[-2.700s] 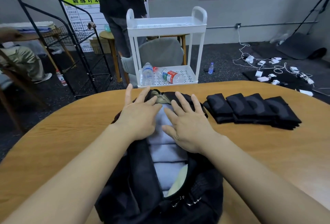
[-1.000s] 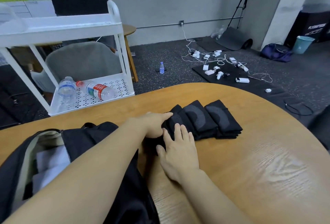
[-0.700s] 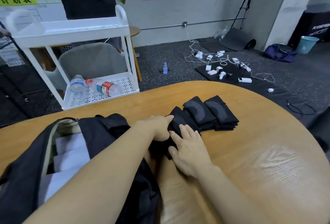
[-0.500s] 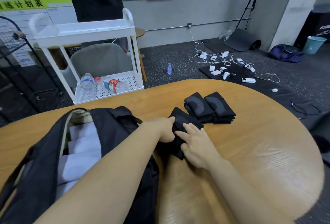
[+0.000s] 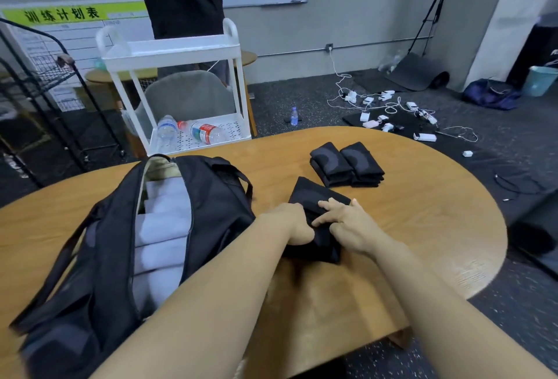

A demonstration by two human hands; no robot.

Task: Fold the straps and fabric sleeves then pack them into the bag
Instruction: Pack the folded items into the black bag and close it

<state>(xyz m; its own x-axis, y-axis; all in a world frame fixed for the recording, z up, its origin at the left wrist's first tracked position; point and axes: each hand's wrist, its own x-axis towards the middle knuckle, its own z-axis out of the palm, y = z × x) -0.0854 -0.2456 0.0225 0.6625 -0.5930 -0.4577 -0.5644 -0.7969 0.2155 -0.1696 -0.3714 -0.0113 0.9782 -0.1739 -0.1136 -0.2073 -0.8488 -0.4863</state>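
Wood-grain table (image 5: 422,227), both hands (image 5: 353,227) gripping folded black sleeves (image 5: 314,206)

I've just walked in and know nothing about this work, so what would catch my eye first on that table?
Most striking are the two bare hands meeting mid-table: the left hand and right hand both grip a bundle of folded black fabric sleeves. To their left lies an unzipped black bag, with pale folded pieces packed in a row inside. Farther back, to the right, sit two more folded black stacks side by side.
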